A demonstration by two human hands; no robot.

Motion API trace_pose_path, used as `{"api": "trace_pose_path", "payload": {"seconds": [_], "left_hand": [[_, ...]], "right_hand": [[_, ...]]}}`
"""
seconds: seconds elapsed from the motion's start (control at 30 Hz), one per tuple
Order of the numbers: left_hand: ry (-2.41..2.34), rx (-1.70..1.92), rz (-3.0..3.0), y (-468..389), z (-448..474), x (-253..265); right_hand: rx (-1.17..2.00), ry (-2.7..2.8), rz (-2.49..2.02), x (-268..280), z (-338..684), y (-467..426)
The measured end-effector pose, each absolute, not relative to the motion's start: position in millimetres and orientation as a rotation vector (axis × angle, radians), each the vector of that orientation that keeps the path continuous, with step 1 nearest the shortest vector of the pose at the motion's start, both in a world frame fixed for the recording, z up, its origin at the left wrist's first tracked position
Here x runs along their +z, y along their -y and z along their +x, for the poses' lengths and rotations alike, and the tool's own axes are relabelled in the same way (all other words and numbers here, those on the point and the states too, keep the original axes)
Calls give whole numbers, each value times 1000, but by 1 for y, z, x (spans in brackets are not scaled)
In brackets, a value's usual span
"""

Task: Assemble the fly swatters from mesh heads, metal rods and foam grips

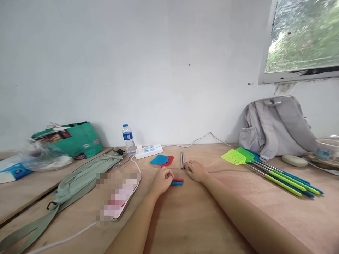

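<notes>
My left hand [162, 180] rests on the table with its fingers curled; whatever they may hold is hidden. Just right of it lie a red handle [178, 180] and a blue handle [177, 183], their left ends hidden by the hand. My right hand [197, 170] lies with loosely bent fingers, its fingertips beside the near ends of thin metal rods [182, 160]. Beyond my left hand, a blue fly swatter head [159, 159] partly overlaps a red fly swatter head [169, 161].
Several fly swatters [280, 176] lie at right before a grey backpack [275, 127]. A power strip [148, 151] and water bottle [128, 139] stand near the wall. At left are a blurred-out phone-like object [123, 199], a green waist bag [82, 178] and a green shopping bag [76, 141].
</notes>
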State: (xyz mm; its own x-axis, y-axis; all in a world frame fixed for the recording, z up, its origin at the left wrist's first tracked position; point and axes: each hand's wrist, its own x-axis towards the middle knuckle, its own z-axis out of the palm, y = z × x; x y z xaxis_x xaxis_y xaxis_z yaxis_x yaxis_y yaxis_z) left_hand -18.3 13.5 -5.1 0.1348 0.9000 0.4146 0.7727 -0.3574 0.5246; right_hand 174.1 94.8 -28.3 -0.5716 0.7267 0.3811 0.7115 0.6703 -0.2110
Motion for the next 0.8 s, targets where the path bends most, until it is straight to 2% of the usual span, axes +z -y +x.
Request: {"api": "trace_pose_path", "payload": {"seconds": [0.17, 0.53, 0.8], "left_hand": [[-1439, 748, 2498, -3, -18, 4], [-1369, 649, 2561, 2, -17, 6], [-1357, 555, 2522, 5, -9, 8]], "right_hand": [[81, 2470, -1132, -28, 182, -91], [301, 2353, -1345, -24, 221, -53], [948, 1733, -1311, -41, 245, -22]]}}
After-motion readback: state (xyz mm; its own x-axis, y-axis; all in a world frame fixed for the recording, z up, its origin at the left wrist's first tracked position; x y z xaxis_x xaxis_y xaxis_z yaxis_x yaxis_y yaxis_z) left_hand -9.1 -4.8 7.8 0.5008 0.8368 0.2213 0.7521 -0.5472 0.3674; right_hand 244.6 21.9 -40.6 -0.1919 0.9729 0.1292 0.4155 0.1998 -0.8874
